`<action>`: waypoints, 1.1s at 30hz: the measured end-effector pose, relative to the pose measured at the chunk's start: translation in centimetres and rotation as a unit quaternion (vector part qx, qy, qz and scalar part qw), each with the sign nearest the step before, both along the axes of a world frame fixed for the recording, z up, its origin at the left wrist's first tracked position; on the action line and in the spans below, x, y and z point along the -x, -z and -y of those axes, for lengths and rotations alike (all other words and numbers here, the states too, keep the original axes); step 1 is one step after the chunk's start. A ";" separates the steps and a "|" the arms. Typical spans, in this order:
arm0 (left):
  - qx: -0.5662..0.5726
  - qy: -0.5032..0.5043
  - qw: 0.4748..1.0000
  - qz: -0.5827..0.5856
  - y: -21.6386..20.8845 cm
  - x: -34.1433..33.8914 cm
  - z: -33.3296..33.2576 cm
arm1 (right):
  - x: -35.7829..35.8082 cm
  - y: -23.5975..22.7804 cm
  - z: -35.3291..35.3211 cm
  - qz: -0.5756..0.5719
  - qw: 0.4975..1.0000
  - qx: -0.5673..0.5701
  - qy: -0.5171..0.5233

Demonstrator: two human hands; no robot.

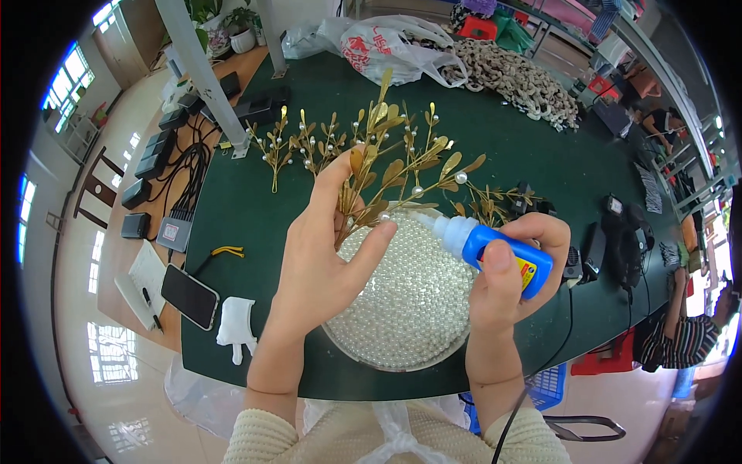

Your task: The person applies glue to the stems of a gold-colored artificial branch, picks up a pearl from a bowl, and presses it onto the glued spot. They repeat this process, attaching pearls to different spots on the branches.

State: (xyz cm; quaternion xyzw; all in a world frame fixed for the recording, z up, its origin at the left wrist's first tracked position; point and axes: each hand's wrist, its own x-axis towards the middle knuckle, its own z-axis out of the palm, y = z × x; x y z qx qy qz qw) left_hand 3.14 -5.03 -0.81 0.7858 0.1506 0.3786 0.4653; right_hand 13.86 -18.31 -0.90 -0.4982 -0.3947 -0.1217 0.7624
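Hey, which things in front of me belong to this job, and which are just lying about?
Seems part of the job:
gold leafy sprig, in the left hand
blue bottle, in the right hand
pearly beads below
loose gold sprigs beyond

Just lying about, it seems:
phone
open notebook
pen
plastic bag

One fisheye view — worn on the head — looks down and forward, near the left hand [315, 251] and right hand [497, 296].
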 end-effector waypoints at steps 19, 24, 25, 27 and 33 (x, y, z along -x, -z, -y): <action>0.245 0.064 0.964 0.079 0.0 -1.0 -1.4 | 0.1 -2.0 2.1 -0.047 0.997 0.048 -0.033; 0.264 0.094 0.957 0.068 0.4 -0.8 -1.7 | -0.3 -1.8 2.1 -0.085 0.995 0.033 -0.051; 0.264 0.094 0.957 0.068 0.4 -0.7 -1.7 | -0.3 -1.8 2.1 -0.085 0.995 0.033 -0.051; 0.280 0.115 0.950 0.076 0.4 -0.7 -1.9 | -0.4 -1.9 2.0 -0.099 0.992 0.033 -0.074; 0.285 0.109 0.949 0.083 0.6 -0.7 -2.1 | 0.0 -2.1 1.5 -0.090 0.992 0.039 -0.079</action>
